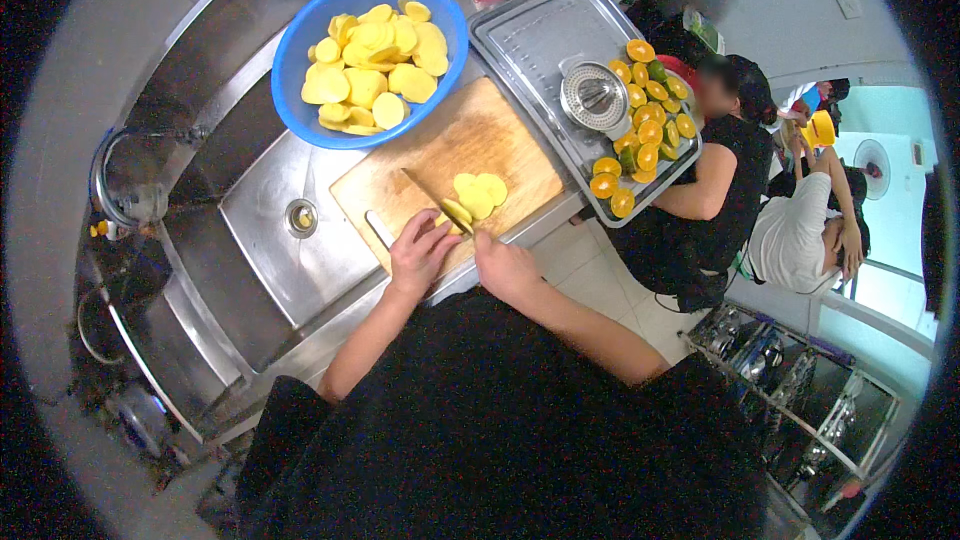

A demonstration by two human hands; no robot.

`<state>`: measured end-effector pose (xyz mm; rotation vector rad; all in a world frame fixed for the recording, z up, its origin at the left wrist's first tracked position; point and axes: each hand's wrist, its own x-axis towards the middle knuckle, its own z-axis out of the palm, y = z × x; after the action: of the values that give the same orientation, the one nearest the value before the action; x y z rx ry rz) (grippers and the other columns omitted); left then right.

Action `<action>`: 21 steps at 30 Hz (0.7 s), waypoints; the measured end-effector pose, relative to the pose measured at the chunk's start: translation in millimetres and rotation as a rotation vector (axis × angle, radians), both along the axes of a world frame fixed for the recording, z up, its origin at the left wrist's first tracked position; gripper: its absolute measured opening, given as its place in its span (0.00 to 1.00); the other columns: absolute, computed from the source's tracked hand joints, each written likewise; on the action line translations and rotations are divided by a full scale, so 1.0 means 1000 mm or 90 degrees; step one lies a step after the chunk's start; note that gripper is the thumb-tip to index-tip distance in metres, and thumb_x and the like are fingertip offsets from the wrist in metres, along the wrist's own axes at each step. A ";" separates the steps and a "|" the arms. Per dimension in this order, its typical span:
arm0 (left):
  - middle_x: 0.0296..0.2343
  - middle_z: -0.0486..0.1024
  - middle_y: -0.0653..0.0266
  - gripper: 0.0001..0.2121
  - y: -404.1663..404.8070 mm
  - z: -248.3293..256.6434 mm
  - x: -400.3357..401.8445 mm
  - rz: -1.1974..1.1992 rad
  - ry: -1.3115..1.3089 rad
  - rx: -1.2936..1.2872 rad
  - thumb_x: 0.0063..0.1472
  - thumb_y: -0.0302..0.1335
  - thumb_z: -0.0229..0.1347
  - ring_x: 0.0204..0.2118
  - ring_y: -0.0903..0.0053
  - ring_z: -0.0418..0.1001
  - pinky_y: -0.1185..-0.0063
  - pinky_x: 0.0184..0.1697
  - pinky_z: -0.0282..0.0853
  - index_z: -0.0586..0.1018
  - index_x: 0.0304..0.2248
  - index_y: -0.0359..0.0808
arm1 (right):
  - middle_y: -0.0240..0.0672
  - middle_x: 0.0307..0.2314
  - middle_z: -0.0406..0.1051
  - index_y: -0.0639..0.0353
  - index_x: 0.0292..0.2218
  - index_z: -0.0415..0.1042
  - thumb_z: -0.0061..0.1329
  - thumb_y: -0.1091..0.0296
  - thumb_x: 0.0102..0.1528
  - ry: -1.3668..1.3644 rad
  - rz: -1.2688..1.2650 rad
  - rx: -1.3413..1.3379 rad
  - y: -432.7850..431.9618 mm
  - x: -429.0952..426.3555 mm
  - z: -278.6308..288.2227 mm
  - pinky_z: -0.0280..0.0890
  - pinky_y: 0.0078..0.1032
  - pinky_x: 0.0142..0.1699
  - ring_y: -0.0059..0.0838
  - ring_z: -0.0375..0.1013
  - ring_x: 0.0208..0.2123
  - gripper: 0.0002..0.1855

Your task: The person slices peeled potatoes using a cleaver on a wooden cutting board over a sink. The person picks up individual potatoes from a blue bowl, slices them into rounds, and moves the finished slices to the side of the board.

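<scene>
On a wooden cutting board (480,127), my right hand (506,266) grips a kitchen knife (427,191) near the board's front edge. The blade points away to the upper left, with a yellow slice leaning against its right side. My left hand (421,247) holds a piece of peeled potato (452,228) just left of the blade, its fingertips close to the knife. Most of that piece is hidden by the fingers and blade. Several potato slices (477,201) lie overlapping to the right of the knife. Behind the board, a blue plastic basin (289,94) holds a heap of similar slices.
A steel sink (262,210) with a drain is at left. On the right, a metal tray (525,30) bears a citrus juicer (595,96) and several halved green-skinned oranges (646,131). A person in black (720,165) stands beside it, another in white (787,232) beyond. A cutlery rack (795,390) stands lower right.
</scene>
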<state>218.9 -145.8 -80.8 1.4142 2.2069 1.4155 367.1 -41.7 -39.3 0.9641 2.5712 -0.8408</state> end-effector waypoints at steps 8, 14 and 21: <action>0.39 0.78 0.58 0.15 0.000 0.001 -0.001 0.009 -0.015 0.024 0.44 0.28 0.72 0.32 0.71 0.78 0.78 0.35 0.77 0.84 0.33 0.33 | 0.56 0.26 0.76 0.66 0.43 0.65 0.39 0.69 0.60 -0.046 -0.012 -0.068 0.020 0.003 0.047 0.71 0.54 0.36 0.58 0.78 0.29 0.13; 0.38 0.78 0.56 0.15 -0.002 0.003 0.000 0.017 -0.024 -0.007 0.44 0.28 0.72 0.35 0.69 0.79 0.77 0.37 0.78 0.83 0.32 0.33 | 0.51 0.16 0.72 0.67 0.41 0.65 0.43 0.67 0.62 0.016 0.052 -0.012 0.003 0.036 0.067 0.70 0.51 0.25 0.56 0.74 0.19 0.12; 0.37 0.78 0.56 0.17 -0.006 -0.004 -0.003 0.001 -0.019 0.019 0.43 0.28 0.73 0.36 0.68 0.80 0.77 0.38 0.78 0.83 0.33 0.33 | 0.51 0.20 0.74 0.68 0.46 0.64 0.43 0.68 0.59 -0.052 0.062 -0.028 -0.004 0.040 0.065 0.71 0.50 0.26 0.54 0.76 0.20 0.16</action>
<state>215.7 -151.6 -85.0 1.3913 2.1790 1.4662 407.2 -45.3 25.3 0.8357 2.4971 -0.8108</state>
